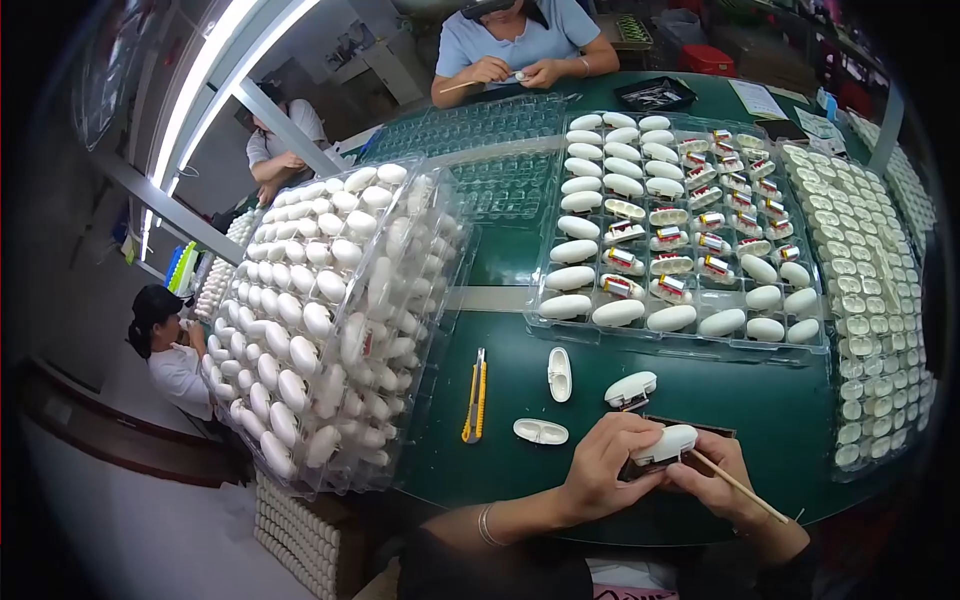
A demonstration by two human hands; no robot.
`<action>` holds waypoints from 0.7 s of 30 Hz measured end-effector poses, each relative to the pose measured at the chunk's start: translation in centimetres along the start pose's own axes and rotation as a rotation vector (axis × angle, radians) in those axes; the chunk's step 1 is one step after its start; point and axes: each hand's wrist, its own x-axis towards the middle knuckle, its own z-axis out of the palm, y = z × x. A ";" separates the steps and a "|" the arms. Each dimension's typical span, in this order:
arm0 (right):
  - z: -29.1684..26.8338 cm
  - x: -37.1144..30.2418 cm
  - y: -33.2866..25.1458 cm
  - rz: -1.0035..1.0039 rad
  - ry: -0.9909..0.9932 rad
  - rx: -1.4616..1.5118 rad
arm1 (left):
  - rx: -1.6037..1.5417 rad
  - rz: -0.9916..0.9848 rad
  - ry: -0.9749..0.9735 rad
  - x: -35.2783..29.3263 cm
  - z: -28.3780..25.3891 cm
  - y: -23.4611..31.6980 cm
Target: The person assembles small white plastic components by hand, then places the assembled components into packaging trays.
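In my left hand (pixel 608 458) is a white oval plastic casing (pixel 672 440), gripped between thumb and fingers near the table's front edge. My right hand (pixel 722 478) is closed round a thin wooden stick (pixel 742 487), its upper end against the casing's right side. A dark piece with a brown rim lies behind both hands, mostly hidden. Just beyond them rests another white casing (pixel 630 388), with dark parts under it. Two open half shells, one upright in view (pixel 559 376) and one lying crosswise (pixel 541 431), sit to the left, hollow side up.
A yellow utility knife (pixel 475 400) lies left of the shells. Beyond, a clear tray (pixel 680 346) holds white casings, several open with red parts inside. Stacked filled trays (pixel 300 300) rise at left; another tray (pixel 860 330) stands right. Across the table a person (pixel 515 50) works with a stick.
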 end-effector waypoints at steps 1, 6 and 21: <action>0.0 0.3 0.3 -0.015 0.021 0.000 | 0.001 -0.010 -0.014 -0.1 -0.2 -0.4; -0.4 -1.6 -0.2 -0.089 0.096 -0.125 | -0.153 -0.088 -0.102 1.3 -0.3 2.2; -2.0 0.3 1.2 -0.497 0.161 -0.404 | -0.261 -0.191 -0.052 0.7 0.5 0.4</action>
